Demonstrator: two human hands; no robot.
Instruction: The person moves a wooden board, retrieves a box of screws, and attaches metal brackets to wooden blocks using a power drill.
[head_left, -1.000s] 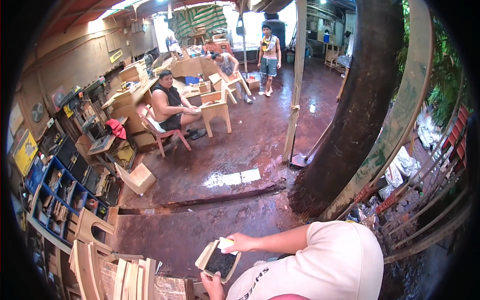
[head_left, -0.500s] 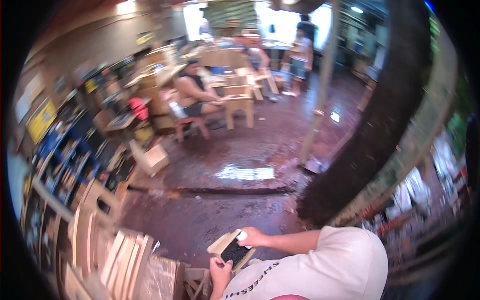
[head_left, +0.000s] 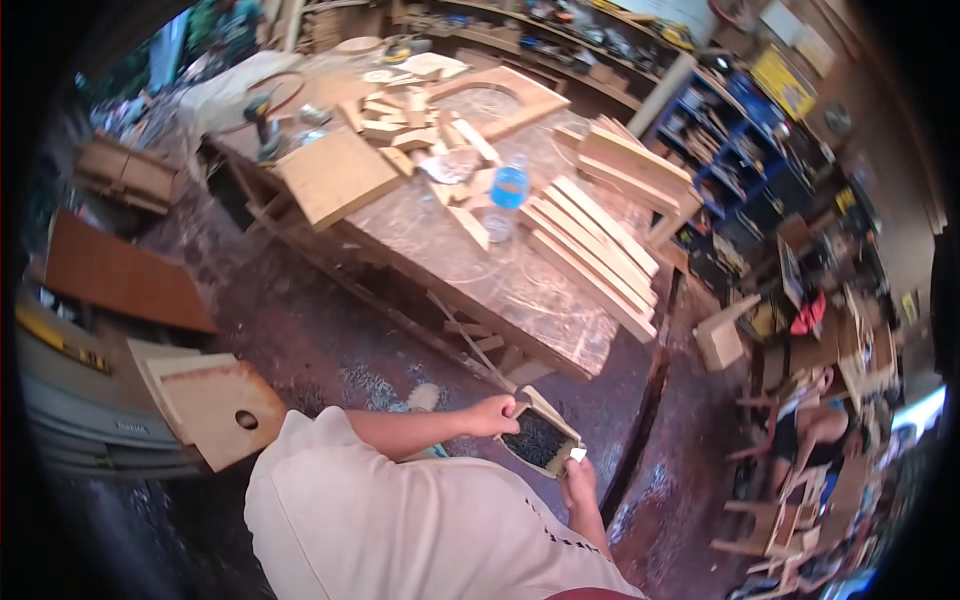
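A small open wooden box [head_left: 558,417] is held in front of my body, with many small dark pieces [head_left: 536,443] inside that look like black screws. My left hand [head_left: 492,416] is closed on the box's left end. At its near right corner, the fingers of my right hand [head_left: 579,482] grip the side. A small white piece [head_left: 577,454] shows at my right fingertips; its kind cannot be made out. Just beyond the box is the corner of a large wooden workbench [head_left: 470,285].
On the bench lie stacked wood strips [head_left: 590,250], a bottle with a blue label [head_left: 508,190], a square board [head_left: 338,178], offcuts [head_left: 410,120] and a drill [head_left: 263,125]. Boards [head_left: 222,410] lean at left. A seated person [head_left: 815,440] is among wooden furniture at right.
My view has swung left, bringing the workbench in front of me and the seated person to the right edge. The box has turned with me and stays in both hands.
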